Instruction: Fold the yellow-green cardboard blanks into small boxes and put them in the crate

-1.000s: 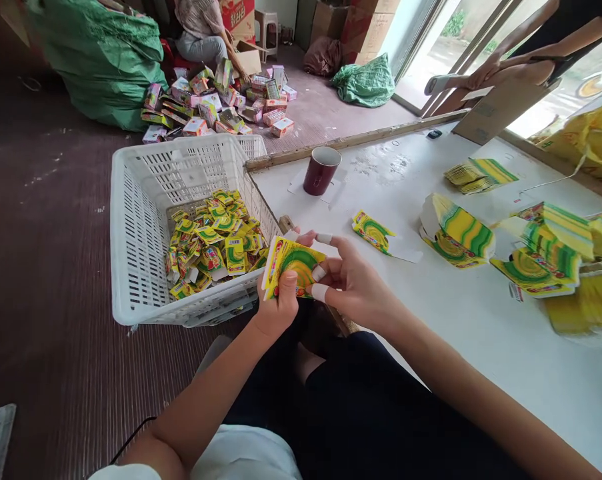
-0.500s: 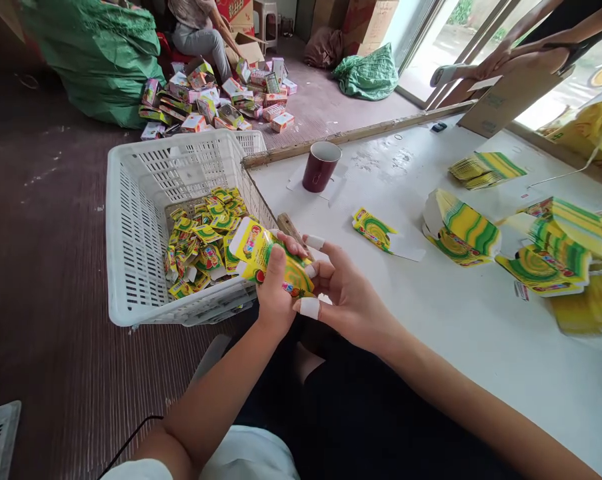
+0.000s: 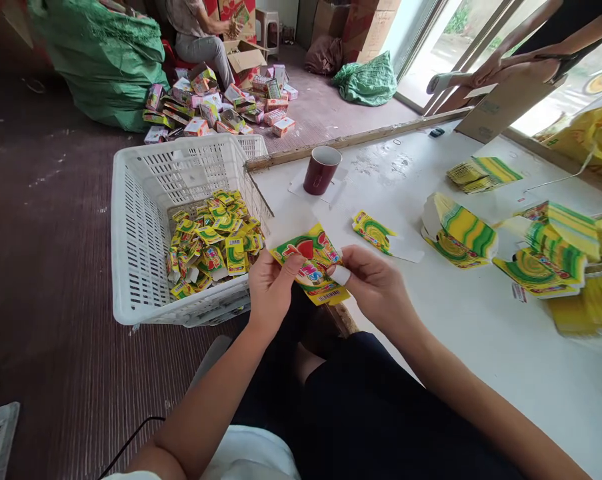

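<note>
Since the earlier frame, carton (image 3: pixel 311 265) has turned printed face up, its white flap now pointing away. One flat, glossy card carton, pinched by left hand (image 3: pixel 271 288) and right hand (image 3: pixel 375 288), both closed on it, just right of crate (image 3: pixel 131 253). One slotted white plastic crate; one maroon mug (image 3: pixel 321 169) beyond. Bare desk (image 3: pixel 471 347) right of carton.

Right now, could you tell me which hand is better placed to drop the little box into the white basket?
Probably the left hand: it grips the box on the side nearest the basket, while the right hand holds the table side.
</note>
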The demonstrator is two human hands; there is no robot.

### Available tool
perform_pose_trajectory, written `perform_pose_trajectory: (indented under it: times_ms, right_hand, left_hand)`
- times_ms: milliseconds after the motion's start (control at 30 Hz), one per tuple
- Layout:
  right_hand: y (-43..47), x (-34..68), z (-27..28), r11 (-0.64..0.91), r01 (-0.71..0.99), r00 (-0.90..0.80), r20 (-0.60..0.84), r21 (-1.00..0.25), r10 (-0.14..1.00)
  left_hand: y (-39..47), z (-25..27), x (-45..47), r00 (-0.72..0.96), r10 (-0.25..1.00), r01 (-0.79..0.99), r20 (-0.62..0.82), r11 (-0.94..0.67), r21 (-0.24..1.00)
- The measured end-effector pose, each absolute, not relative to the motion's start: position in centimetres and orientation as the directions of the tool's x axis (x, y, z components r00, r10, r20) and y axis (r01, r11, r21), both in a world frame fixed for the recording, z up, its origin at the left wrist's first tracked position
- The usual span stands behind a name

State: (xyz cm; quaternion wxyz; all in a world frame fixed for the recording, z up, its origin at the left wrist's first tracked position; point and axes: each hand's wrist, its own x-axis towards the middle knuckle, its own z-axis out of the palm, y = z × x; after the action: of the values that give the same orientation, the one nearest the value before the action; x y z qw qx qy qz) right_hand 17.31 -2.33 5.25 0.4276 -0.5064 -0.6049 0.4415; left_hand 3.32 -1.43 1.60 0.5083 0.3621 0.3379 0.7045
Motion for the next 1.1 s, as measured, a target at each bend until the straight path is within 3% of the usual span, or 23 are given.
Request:
perform_pose_trajectory:
  times_ms: [100,233,300,367,433,500,633,700,767,867,967,1100]
  right_hand:
    - [-2.2,18.6,5.2,0.265,0.517,-0.088,0.257,-0.814,0.962]
    - [-2.1,19.8,5.6,0.505,0.794,-0.215,0.619,-0.340,0.755]
    - [-2.2,19.8,6.0,0.546,0.829,-0.351,0.650,-0.118,0.674]
    - [-2.5,19.5,6.4,0.646,0.763,-0.507,0.599,-0.023,0.621]
    - [-2.9,18.9,6.5,0.745,0.665,-0.606,0.546,-0.050,0.578]
    - [-3.3,18.3,6.4,0.745,0.648,-0.558,0.568,-0.158,0.605]
    - [-3.7,17.4,6.2,0.553,0.633,-0.139,0.623,-0.541,0.770]
    - [-3.5,17.0,6.3,0.417,0.454,0.004,0.470,-0.787,0.883]
    - [-3.1,16.9,6.6,0.230,0.208,0.064,0.248,-0.951,0.967]
    - [-2.5,17.2,6.9,-0.001,-0.050,0.117,-0.007,-0.999,0.993]
    - [-2.2,17.7,7.1,-0.170,-0.148,0.123,-0.188,-0.974,0.974]
    - [-2.1,17.8,6.9,-0.404,-0.239,-0.097,-0.393,-0.883,0.915]
  left_hand:
    - [-1.5,1.5,2.3,-0.161,0.977,-0.381,0.143,-0.195,0.904]
    - [-1.2,2.6,-0.6,-0.044,0.977,-0.259,0.207,-0.212,0.942]
    - [-1.2,3.6,-1.9,0.001,0.956,-0.094,0.294,-0.293,0.952]
    - [-1.4,4.4,-2.4,0.122,0.950,0.130,0.286,-0.301,0.945]
    - [-1.6,4.7,-2.0,0.261,0.950,0.304,0.169,-0.247,0.920]
    - [-1.8,4.4,-0.9,0.301,0.952,0.367,0.056,-0.170,0.915]
    - [-2.5,3.1,1.4,0.080,0.996,0.318,0.048,-0.071,0.946]
    - [-2.8,2.6,2.2,-0.001,0.997,0.294,0.073,-0.070,0.953]
    - [-2.9,2.3,2.5,-0.015,0.997,0.305,0.080,-0.072,0.950]
    - [-2.7,1.8,2.3,0.049,0.992,0.345,0.115,-0.124,0.930]
    - [-2.5,1.3,2.0,0.140,0.966,0.341,0.217,-0.253,0.906]
    - [-2.7,1.4,2.1,0.136,0.919,0.292,0.370,-0.394,0.872]
